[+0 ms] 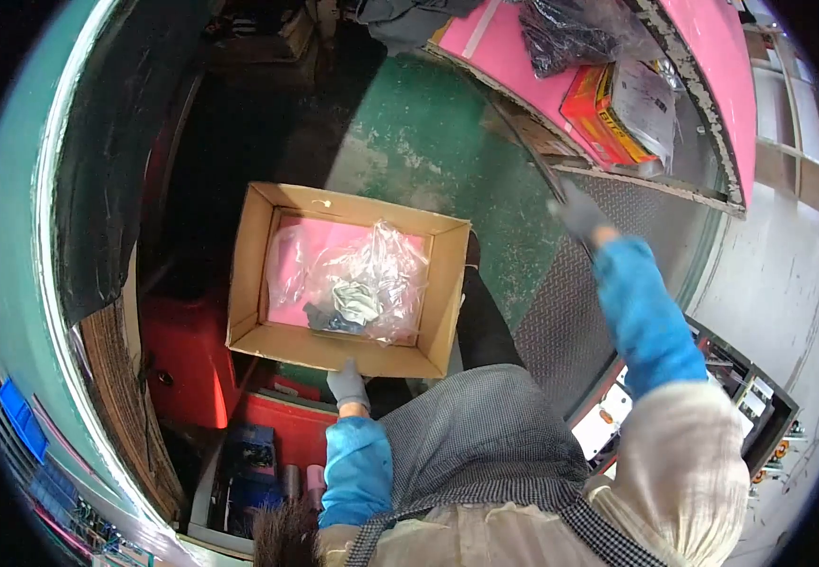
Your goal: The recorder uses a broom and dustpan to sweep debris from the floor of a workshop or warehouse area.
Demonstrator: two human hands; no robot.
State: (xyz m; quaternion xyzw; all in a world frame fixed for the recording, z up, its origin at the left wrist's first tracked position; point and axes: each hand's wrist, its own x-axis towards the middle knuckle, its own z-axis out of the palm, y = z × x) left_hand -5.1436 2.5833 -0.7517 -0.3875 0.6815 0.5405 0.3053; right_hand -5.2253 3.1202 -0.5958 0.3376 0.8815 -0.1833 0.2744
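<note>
My left hand (347,386), in a grey glove, grips the near wall of an open cardboard box (352,356). Inside the box lie clear plastic bags (395,276), a crumpled pale item (357,302) and a dark cloth-like piece over a pink bottom. Out to the right, my right hand (579,209), also gloved in grey, is blurred beside a long thin dark bar or strip (540,166); whether its fingers close on this is unclear. Blue sleeves cover both forearms.
A pink-topped bench (508,78) at upper right holds black plastic and a red-yellow carton (597,117). A red cabinet (186,361) and a bin of tools (253,468) stand at lower left. Right of my body is a case of parts (756,397). Diamond-patterned plate (558,305) covers some floor.
</note>
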